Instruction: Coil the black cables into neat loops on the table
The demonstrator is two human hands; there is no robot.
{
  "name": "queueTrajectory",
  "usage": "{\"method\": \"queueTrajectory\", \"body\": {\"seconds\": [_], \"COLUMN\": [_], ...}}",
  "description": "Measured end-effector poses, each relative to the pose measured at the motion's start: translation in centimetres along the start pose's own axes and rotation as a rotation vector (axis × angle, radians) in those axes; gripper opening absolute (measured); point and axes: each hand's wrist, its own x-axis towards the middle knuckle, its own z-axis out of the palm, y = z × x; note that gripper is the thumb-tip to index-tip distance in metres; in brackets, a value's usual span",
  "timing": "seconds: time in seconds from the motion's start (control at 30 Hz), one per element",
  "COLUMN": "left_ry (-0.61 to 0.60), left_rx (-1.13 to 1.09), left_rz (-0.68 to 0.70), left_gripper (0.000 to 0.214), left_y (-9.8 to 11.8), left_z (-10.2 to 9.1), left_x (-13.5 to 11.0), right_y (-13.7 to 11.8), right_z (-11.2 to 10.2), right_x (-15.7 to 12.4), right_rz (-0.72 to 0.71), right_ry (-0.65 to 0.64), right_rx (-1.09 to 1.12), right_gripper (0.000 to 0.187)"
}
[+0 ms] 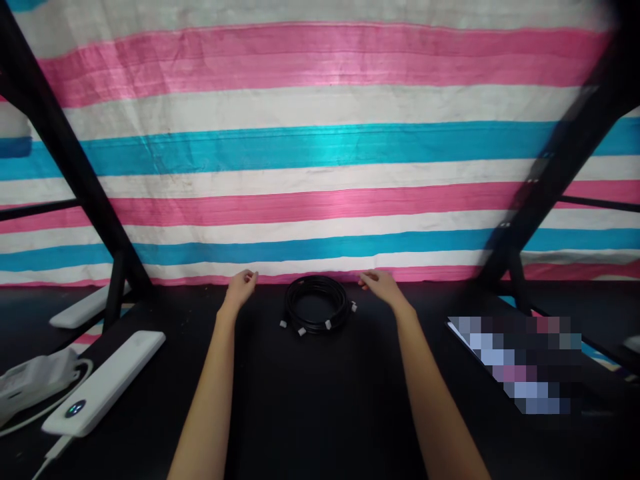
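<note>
A coil of black cable (316,327) lies on the black tabletop in front of me, with several small white tags or connector ends around its near and right sides. To the left of it is my left hand (241,288), its fingers loosely bent, a small gap between thumb and finger. My right hand (381,285) hovers on the other side, fingers partly curled and thumb a little apart. Neither hand touches the coil, and I see nothing held in either one.
A white power bank (113,380) with a cable plugged in lies at left, beside a white power strip (40,380). Another white slab (83,307) sits farther back. A blurred-out flat item (515,363) rests at right. Black frame posts (75,140) flank a striped sheet (320,147).
</note>
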Motion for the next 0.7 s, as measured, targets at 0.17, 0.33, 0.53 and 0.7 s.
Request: {"method": "queueTrajectory", "body": {"seconds": [0.17, 0.33, 0.53, 0.7], "left_ry": [-0.205, -0.386, -0.453, -0.461], "left_rx": [0.037, 0.109, 0.155, 0.148], "left_rz": [0.04, -0.017, -0.074, -0.079], "left_gripper": [0.033, 0.029, 0.027, 0.028], "left_y": [-1.3, -2.0, -2.0, -1.8], "left_z": [2.6, 3.3, 3.6, 3.5], "left_x": [0.0, -0.3, -0.3, -0.3], "right_y": [2.6, 3.2, 2.4, 2.3], "right_z": [2.9, 3.3, 2.6, 2.5], "right_x": [0.3, 0.0, -0.4, -0.5], "right_rz": [-0.054, -0.024, -0.015, -0.02], "right_ry": [-0.041, -0.169, -0.272, -0.266], "right_rx": [-0.016, 0.006, 0.033, 0.02], "right_gripper": [0.015, 0.015, 0.019, 0.019]}}
